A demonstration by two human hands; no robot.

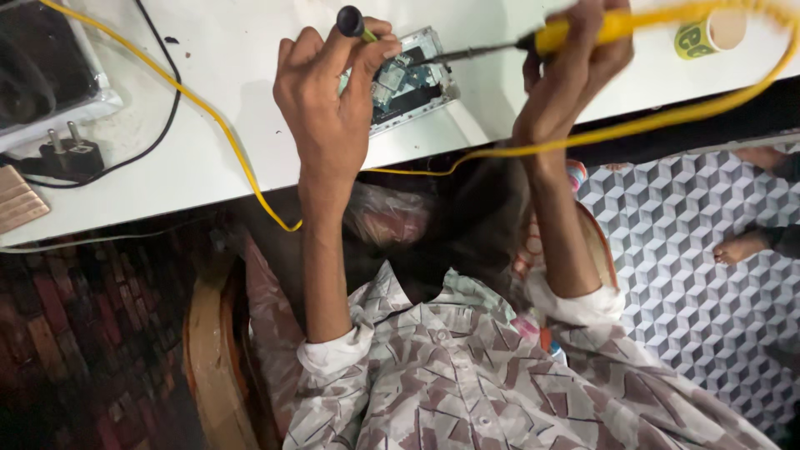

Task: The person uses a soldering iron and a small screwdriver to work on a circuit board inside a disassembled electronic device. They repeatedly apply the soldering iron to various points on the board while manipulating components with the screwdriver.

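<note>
A small electronics repair bench: a white worktable (217, 50) carries an opened device with bare circuit board (404, 79), a yellow-handled soldering iron (533, 40), trailing cables, and a black 2-pin plug (71, 150), above patterned flooring (683, 242).

One head-worn view, steeply downward and close, over the white table (208, 158) edge and lap.

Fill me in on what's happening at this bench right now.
A person works on an opened phone lying on a white table, its circuit board exposed. The right hand holds a yellow-handled soldering iron with its tip at the board; its yellow cord loops over the table edge. The left hand pinches a small black-knobbed tool above the phone. A black plug lies at the left, and a roll of tape at the right.
</note>
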